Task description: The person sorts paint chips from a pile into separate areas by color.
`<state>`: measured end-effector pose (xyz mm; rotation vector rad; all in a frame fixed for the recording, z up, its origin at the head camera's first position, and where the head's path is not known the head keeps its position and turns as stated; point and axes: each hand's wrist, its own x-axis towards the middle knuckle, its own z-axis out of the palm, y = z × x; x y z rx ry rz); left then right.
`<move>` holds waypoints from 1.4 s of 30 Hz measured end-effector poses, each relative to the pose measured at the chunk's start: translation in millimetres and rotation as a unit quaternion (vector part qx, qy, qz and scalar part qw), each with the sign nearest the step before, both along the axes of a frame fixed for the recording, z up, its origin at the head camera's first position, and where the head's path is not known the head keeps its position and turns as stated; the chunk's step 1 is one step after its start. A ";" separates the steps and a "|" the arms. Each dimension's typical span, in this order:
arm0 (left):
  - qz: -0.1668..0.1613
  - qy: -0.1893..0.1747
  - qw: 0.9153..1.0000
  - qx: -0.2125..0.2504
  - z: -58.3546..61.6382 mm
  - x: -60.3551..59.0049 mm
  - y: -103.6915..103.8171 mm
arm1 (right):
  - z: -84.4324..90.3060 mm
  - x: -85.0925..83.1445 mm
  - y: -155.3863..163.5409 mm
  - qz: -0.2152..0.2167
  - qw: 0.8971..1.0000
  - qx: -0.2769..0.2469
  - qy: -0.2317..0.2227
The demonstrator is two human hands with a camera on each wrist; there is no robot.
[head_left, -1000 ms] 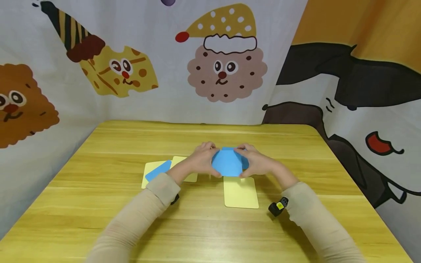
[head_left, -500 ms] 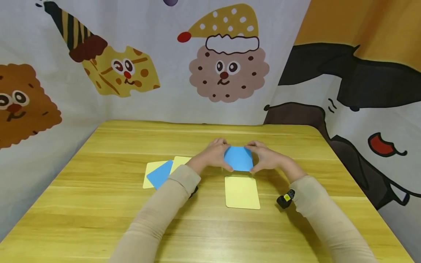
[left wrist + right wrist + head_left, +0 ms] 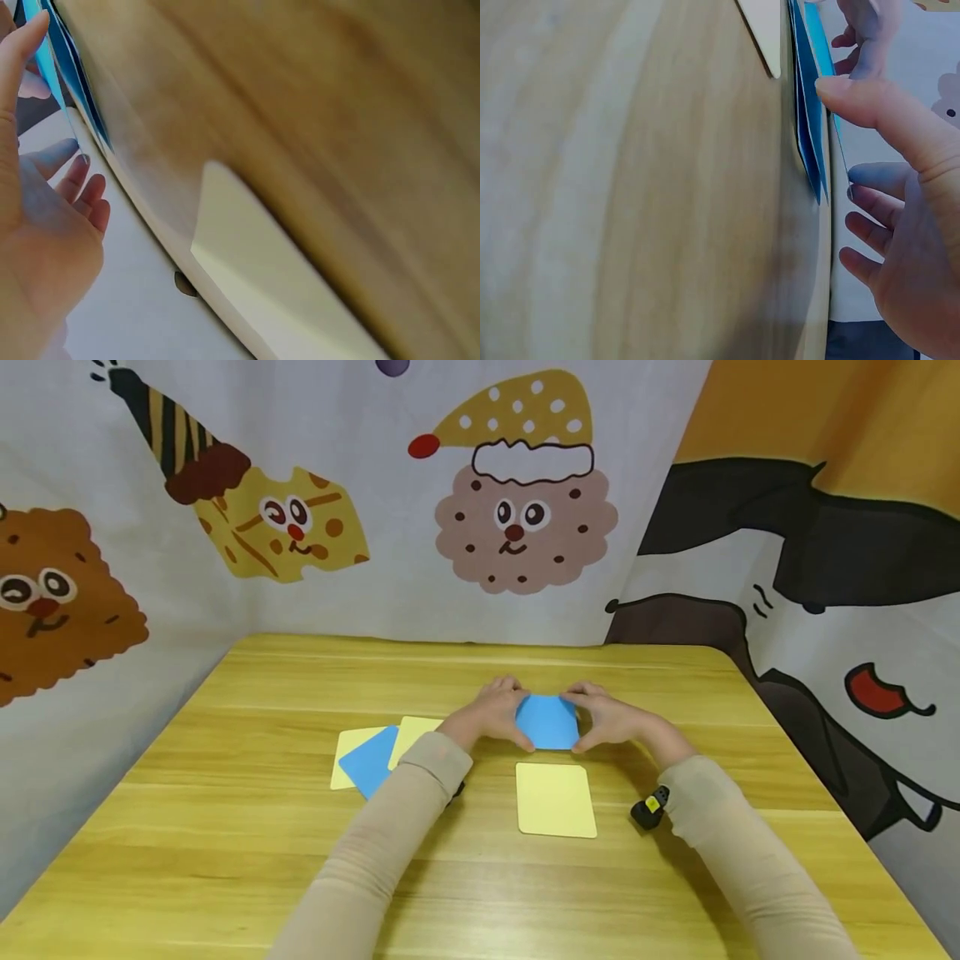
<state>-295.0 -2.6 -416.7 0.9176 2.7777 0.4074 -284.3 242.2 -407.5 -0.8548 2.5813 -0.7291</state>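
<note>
My left hand [image 3: 491,710] and right hand [image 3: 606,720] hold a blue card [image 3: 547,722] by its opposite side edges, thumbs on the near corners and fingers at the far ones. In the right wrist view the held card [image 3: 821,45] stands slightly apart from darker blue layers [image 3: 804,97] beneath it; whether those rest on the table cannot be told. Closer to the person, a pale yellow card [image 3: 555,800] lies flat on the table. Over the left side, another blue card [image 3: 370,762] overlaps a yellow card [image 3: 348,743], partly hidden by the left sleeve.
Beside that left blue card lies one more yellow card [image 3: 416,733], also partly covered by the left arm. All of them are on a wooden table [image 3: 225,843]. A curtain [image 3: 315,610] with cartoon prints hangs behind the far edge.
Both hands have shifted right and slightly away with the blue card, uncovering more of the cards at left. It looks squarer in the head view now. During the last half second they have barely moved.
</note>
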 end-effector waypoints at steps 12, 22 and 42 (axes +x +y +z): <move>-0.001 -0.029 1.000 -0.005 0.2 1.5 -3.3 | -7.4 -5.0 -1.9 -0.004 0.999 0.009 -0.043; 0.013 -0.039 0.998 0.041 -3.1 -3.4 -17.4 | -7.0 1.3 -1.0 -0.018 0.999 -0.015 -0.024; 0.006 -0.019 0.991 0.129 11.4 18.2 -59.0 | -0.2 36.5 -30.9 -0.058 0.992 -0.081 0.079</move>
